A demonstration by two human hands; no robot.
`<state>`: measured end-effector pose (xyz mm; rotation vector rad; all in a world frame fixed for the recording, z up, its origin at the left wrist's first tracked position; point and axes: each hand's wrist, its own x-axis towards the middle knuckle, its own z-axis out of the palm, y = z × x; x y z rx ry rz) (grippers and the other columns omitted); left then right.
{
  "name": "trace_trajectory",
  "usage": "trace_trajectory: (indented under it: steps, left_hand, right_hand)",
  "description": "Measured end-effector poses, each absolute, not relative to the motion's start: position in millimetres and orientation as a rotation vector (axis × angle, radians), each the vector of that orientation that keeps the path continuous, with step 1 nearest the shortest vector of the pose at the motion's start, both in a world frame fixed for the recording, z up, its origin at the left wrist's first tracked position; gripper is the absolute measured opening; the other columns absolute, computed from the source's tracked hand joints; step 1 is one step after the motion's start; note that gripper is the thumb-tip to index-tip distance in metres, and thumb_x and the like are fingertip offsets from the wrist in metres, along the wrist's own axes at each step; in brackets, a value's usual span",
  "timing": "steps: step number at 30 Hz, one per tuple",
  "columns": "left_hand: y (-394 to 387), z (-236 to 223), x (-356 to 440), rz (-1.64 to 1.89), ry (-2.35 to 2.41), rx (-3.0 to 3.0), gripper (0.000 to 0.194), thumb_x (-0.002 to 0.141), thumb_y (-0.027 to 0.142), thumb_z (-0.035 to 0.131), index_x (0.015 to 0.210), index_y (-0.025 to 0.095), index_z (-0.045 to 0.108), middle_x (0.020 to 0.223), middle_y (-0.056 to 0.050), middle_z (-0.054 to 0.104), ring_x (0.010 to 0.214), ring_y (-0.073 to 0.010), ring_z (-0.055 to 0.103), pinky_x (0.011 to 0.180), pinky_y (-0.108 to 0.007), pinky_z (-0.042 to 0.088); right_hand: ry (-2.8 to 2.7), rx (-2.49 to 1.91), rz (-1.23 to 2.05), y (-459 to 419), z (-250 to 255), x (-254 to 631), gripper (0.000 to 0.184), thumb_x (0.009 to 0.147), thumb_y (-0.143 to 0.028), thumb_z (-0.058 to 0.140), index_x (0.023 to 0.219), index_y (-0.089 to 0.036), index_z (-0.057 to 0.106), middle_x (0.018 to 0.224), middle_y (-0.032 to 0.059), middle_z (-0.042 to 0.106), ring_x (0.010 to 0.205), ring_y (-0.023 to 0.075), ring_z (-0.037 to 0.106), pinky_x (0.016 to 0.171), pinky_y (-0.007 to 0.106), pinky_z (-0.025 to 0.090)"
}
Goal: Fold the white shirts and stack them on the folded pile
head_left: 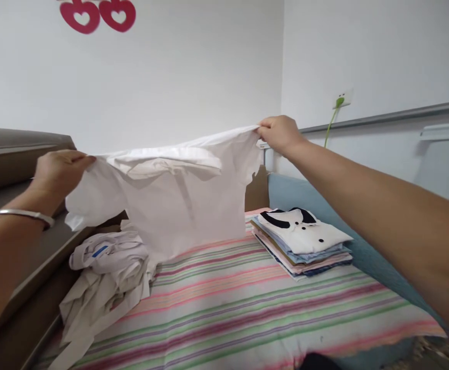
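Note:
A white short-sleeved shirt (209, 205) hangs spread in the air above the bed, its collar along the upper edge. My left hand (60, 167), with a silver bangle at the wrist, pinches the shirt's left end near the shoulder. Higher up, my right hand (280, 133) pinches the opposite end, so the top edge slants upward to the right. The lower part of the shirt drops close to the striped sheet (224, 308); whether its hem touches is hard to tell.
A crumpled heap of pale clothes (109, 277) lies on the left. To the right sits a stack of folded shirts (301, 239), the top one white with a black collar. A blue padded edge (363, 236) borders the right side; a green cord (330, 126) hangs from a wall socket.

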<state>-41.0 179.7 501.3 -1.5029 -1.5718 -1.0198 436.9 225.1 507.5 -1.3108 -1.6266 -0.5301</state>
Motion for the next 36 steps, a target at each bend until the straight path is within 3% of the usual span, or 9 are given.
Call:
trace_trajectory:
  steps: [2,5,11,15,19,22,25,31,36]
  left_hand:
    - [171,493,-40,-1.088,-1.578,-1.517,0.07,0.079,0.062,0.034,0.094,0.001,0.065,0.084,0.003,0.059,0.089,-0.0106,0.055,0.086,-0.032,0.037]
    - [163,444,-48,-1.074,-1.506,-1.649,0.065,0.08,0.061,0.035,0.088,0.005,0.066,0.084,0.0,0.062,0.084,-0.01,0.055,0.087,-0.032,0.041]
    - [152,261,-69,-1.027,-1.414,-2.076,0.045,0.081,0.056,0.041,0.083,0.019,0.067,0.091,-0.005,0.068,0.088,-0.0175,0.062,0.085,-0.03,0.048]
    - [143,143,-67,-0.98,-1.546,-2.229,0.045,0.081,0.056,0.042,0.086,0.021,0.07,0.092,-0.008,0.069,0.084,-0.0194,0.065,0.078,-0.03,0.053]
    - [136,64,-70,-1.006,-1.653,-2.307,0.051,0.08,0.059,0.039,0.078,0.021,0.071,0.084,-0.008,0.071,0.08,-0.0211,0.067,0.075,-0.031,0.056]
    - [134,40,-78,-1.069,-1.786,-2.291,0.055,0.076,0.065,0.039,0.076,0.021,0.071,0.082,-0.009,0.071,0.08,-0.0231,0.067,0.076,-0.035,0.056]
    - [134,46,-86,-1.138,-1.916,-2.27,0.054,0.069,0.07,0.044,0.073,0.024,0.071,0.085,-0.009,0.071,0.084,-0.025,0.067,0.081,-0.037,0.054]
    - [125,87,-88,-1.253,-1.964,-2.268,0.045,0.069,0.062,0.051,0.078,0.022,0.069,0.093,-0.011,0.069,0.094,-0.0267,0.063,0.092,-0.041,0.047]
    - [92,68,-72,-1.181,-2.139,-2.216,0.04,0.064,0.056,0.054,0.078,0.02,0.067,0.102,-0.013,0.066,0.103,-0.0308,0.058,0.098,-0.048,0.04]
  right_hand:
    - [-1.611,-1.284,-0.527,212,500,439,0.03,0.083,-0.028,0.044,0.088,-0.011,0.068,0.082,0.0075,0.067,0.082,0.0202,0.059,0.075,0.032,0.042]
    - [-1.644,-1.291,-0.5,192,459,442,0.028,0.083,-0.027,0.044,0.089,-0.013,0.068,0.084,0.006,0.068,0.082,0.0207,0.06,0.075,0.032,0.043]
    - [-1.855,-1.202,-0.322,171,291,451,0.03,0.084,-0.024,0.04,0.097,-0.02,0.067,0.101,0.0054,0.068,0.095,0.0199,0.061,0.084,0.034,0.046]
    - [-1.957,-1.291,-0.035,161,171,449,0.031,0.082,-0.021,0.039,0.093,-0.019,0.068,0.098,0.008,0.068,0.095,0.0207,0.061,0.086,0.036,0.047]
    - [-1.971,-1.425,0.229,148,91,441,0.031,0.079,-0.016,0.04,0.09,-0.018,0.068,0.096,0.0098,0.067,0.092,0.0195,0.061,0.085,0.033,0.047]
    - [-1.981,-1.454,0.322,139,71,438,0.03,0.08,-0.017,0.039,0.088,-0.018,0.068,0.092,0.0095,0.066,0.09,0.0193,0.06,0.083,0.032,0.047]
    - [-1.985,-1.472,0.353,131,82,442,0.03,0.081,-0.018,0.039,0.089,-0.019,0.068,0.096,0.0099,0.065,0.093,0.0203,0.059,0.086,0.033,0.045]
    - [-1.997,-1.515,0.285,116,121,452,0.031,0.082,-0.021,0.04,0.093,-0.021,0.069,0.104,0.01,0.065,0.1,0.0222,0.057,0.093,0.036,0.042]
    - [-2.081,-1.739,0.4,100,100,449,0.029,0.076,-0.014,0.044,0.091,-0.015,0.069,0.101,0.0119,0.066,0.1,0.023,0.058,0.093,0.036,0.042]
